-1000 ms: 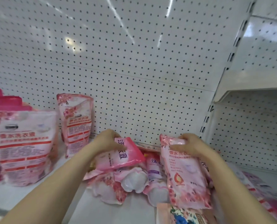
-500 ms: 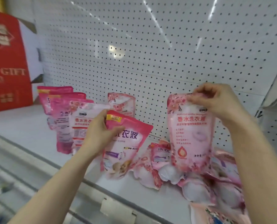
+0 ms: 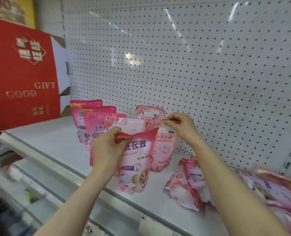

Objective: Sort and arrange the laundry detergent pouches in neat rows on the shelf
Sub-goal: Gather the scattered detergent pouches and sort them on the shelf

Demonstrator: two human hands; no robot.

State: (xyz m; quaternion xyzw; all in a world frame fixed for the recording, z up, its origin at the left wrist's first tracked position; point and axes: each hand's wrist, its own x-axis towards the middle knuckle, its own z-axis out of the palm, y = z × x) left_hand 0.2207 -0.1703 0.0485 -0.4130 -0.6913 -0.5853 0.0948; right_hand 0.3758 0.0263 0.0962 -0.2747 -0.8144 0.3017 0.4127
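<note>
My left hand (image 3: 107,149) grips the top left corner of a bright pink pouch (image 3: 136,160) that stands upright near the front of the white shelf (image 3: 53,138). Just behind it, my right hand (image 3: 180,126) pinches the top edge of a pale floral pouch (image 3: 165,147), also upright. Left of both stand several upright pink pouches (image 3: 93,121) in rows, and one floral pouch (image 3: 148,113) leans at the pegboard. A loose heap of pouches (image 3: 189,183) lies flat at the right.
A red gift box (image 3: 22,74) stands at the shelf's left end. The white pegboard back wall (image 3: 175,65) rises behind. The shelf's front rail (image 3: 44,159) runs diagonally, with blurred goods on a lower shelf (image 3: 13,193) below. More pouches (image 3: 277,188) lie at the far right.
Both hands lifted their pouches from the heap and carried them left to the standing rows. The two pouches now stand on the shelf, one behind the other. My view swung left.
</note>
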